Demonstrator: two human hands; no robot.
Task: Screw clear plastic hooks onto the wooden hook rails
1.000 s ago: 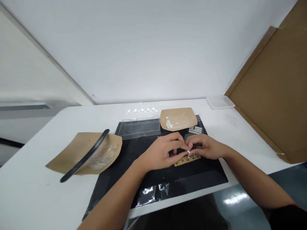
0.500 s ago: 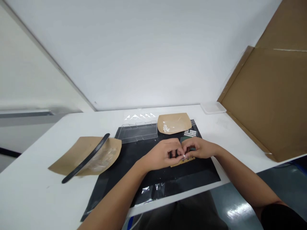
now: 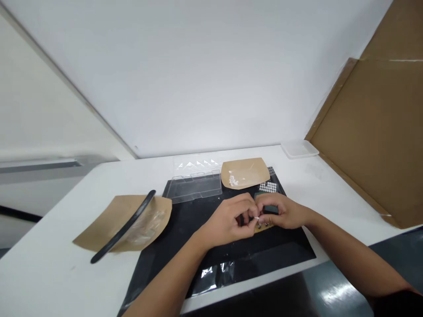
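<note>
In the head view my left hand (image 3: 228,221) and my right hand (image 3: 287,212) meet over the black mat, fingertips nearly touching. Thumb and finger of each are pinched at a small white piece (image 3: 257,218), too small to name. Just below the fingertips lies a yellowish card (image 3: 261,230) bearing small shiny metal parts (image 3: 266,224); my hands cover much of it. A dark green surface shows behind the right fingers. Beyond them sits a sheet of round white dots (image 3: 268,187).
The black mat (image 3: 178,235) lies on a white table. A brown paper tray (image 3: 247,169) holds small white bits. At left, a black curved strip (image 3: 124,226) lies across another paper tray (image 3: 99,220) with clear plastic bags. Behind are a clear plastic tray (image 3: 194,187) and a translucent lid (image 3: 299,149).
The view has shifted slightly, so everything sits a little lower and further right. Both hands stay together, and more of the metal parts on the card now shows beneath the fingertips.
</note>
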